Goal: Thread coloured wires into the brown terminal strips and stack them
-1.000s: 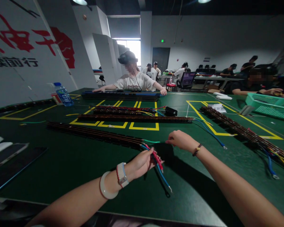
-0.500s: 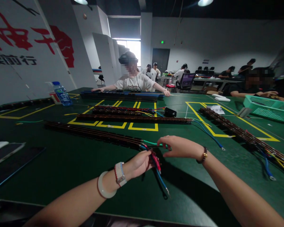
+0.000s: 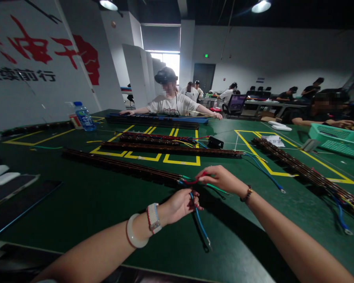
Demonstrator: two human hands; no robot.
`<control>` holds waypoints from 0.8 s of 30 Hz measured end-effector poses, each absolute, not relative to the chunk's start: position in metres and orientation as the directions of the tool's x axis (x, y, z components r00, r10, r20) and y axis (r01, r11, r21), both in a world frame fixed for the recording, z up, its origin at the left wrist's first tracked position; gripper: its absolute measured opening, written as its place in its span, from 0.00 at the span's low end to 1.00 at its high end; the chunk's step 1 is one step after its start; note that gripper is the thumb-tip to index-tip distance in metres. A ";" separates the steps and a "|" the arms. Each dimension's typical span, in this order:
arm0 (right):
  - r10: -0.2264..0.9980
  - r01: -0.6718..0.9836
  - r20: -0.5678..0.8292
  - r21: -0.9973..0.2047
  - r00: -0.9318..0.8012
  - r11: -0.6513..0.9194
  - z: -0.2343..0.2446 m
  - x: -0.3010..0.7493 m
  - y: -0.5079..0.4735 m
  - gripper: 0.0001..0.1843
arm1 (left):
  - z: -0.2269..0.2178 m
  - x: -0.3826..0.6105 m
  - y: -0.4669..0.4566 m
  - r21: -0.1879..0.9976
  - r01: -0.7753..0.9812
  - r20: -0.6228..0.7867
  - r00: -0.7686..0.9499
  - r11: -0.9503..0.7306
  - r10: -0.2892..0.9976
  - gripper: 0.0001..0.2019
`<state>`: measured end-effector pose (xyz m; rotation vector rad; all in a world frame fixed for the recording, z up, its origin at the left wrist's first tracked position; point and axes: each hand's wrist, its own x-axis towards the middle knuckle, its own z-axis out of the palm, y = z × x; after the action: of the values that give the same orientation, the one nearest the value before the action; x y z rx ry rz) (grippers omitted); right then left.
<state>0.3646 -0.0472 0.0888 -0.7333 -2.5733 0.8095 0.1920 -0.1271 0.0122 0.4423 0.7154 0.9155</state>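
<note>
A long dark wiring assembly (image 3: 120, 165) with copper-coloured strips lies in front of me, its wires coming out at the right end. My left hand (image 3: 181, 205) is closed round a blue cable (image 3: 201, 225), whose ring-lug end hangs down toward me. Pinched in the fingers of my right hand (image 3: 220, 179) is a red wire (image 3: 192, 182), held just above the assembly's end. A green wire (image 3: 220, 189) runs under the right hand along the table.
More strip assemblies (image 3: 171, 150) lie beyond, with another (image 3: 295, 165) on the right. A co-worker (image 3: 174, 102) stretches both arms across the far side. A water bottle (image 3: 85, 117), a green basket (image 3: 339, 139) and a dark flat panel (image 3: 26, 208) are on the table (image 3: 106, 220).
My right hand has taken hold of the red wire and pulled it up from my left hand. The blue cable stays in the left. The view has shifted slightly.
</note>
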 end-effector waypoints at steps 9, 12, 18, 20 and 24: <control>0.591 0.535 0.156 -0.292 -0.791 0.793 0.094 0.272 -0.044 0.19 | 0.013 0.195 -0.128 0.673 -0.536 -0.382 0.338 0.509 0.860 0.10; 0.588 0.567 0.100 -0.178 -0.803 0.804 0.094 0.249 -0.050 0.18 | 0.010 0.194 -0.127 0.631 -0.597 -0.372 0.327 0.495 0.869 0.10; 0.510 0.431 0.051 -0.468 -0.858 0.771 0.101 0.285 -0.047 0.27 | 0.009 0.191 -0.125 0.622 -0.600 -0.324 0.387 0.502 0.863 0.08; 0.543 0.402 0.059 -0.606 -0.838 0.687 0.099 0.312 -0.041 0.31 | 0.010 0.190 -0.124 0.656 -0.545 -0.312 0.433 0.521 0.846 0.09; 0.716 0.589 0.090 -0.503 -0.692 0.632 0.073 0.356 -0.032 0.20 | 0.014 0.183 -0.122 0.725 -0.373 -0.353 0.519 0.578 0.778 0.16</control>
<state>0.3555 -0.0319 0.0731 -1.0561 -2.5744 0.6459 0.1825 -0.1225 0.0144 0.6302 0.7283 0.7479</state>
